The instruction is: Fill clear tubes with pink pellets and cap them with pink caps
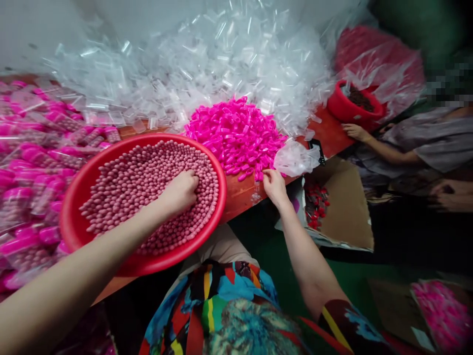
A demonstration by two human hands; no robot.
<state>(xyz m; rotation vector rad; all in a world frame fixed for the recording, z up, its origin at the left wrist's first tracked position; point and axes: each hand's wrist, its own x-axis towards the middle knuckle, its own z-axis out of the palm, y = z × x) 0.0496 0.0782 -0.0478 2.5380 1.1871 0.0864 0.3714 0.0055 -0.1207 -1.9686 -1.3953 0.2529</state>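
Note:
My left hand (pixel 180 195) is closed with its knuckles up, resting among pink round beads (pixel 148 177) on the right side of a red basin (pixel 220 190). What its fingers hold is hidden beneath it. At the near edge of a heap of bright pink plastic caps (pixel 236 135), the fingertips of my right hand (pixel 274 185) pinch one pink cap (pixel 258 175). A crumpled clear plastic bag (pixel 295 158) lies just beyond that hand.
Clear plastic containers (pixel 221 54) are piled along the back. Filled pink-capped containers (pixel 33 182) crowd the left. An open cardboard box (pixel 349 207) with red-capped items stands at right. A co-worker's hand (pixel 356 132) is beside a red bucket (pixel 342 106).

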